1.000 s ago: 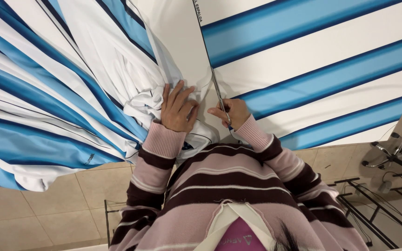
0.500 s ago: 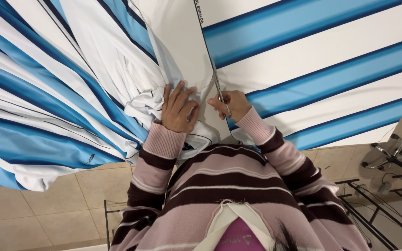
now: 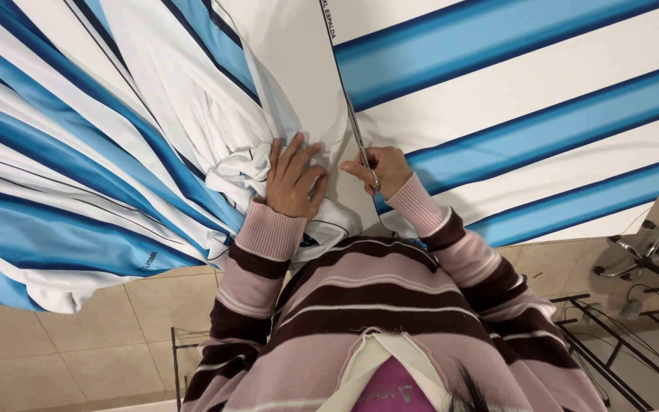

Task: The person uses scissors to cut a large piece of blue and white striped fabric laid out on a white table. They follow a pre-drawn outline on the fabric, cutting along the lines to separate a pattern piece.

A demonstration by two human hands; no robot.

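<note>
Scissors [image 3: 360, 145]: thin metal blades, pointing away from the person along the edge between a white panel and the striped cloth. The handles sit inside the right hand [image 3: 379, 169], which is closed around them, fingers curled, knuckles up.

Cloth [image 3: 512, 99]: large sheet, white with light-blue bands edged in dark blue. It lies spread flat to the right of the scissors and covers most of the work surface. To the left the same cloth [image 3: 93, 152] lies in loose folds, bunching into creased white folds just beside the left hand.

Left hand [image 3: 293, 179]: open and flat, fingers spread, palm pressing down on the bunched white cloth. It grips nothing. It lies just beside the right hand, with the scissors line between them.

Both wrists show the ribbed cuffs of a pink and brown striped sweater [image 3: 375, 305].

Surroundings: beige tiled floor [image 3: 62, 343] below the hanging cloth edge. A black metal frame [image 3: 612, 343] stands at lower right, with a chrome fitting [image 3: 634, 255] near it, well apart from the hands.
</note>
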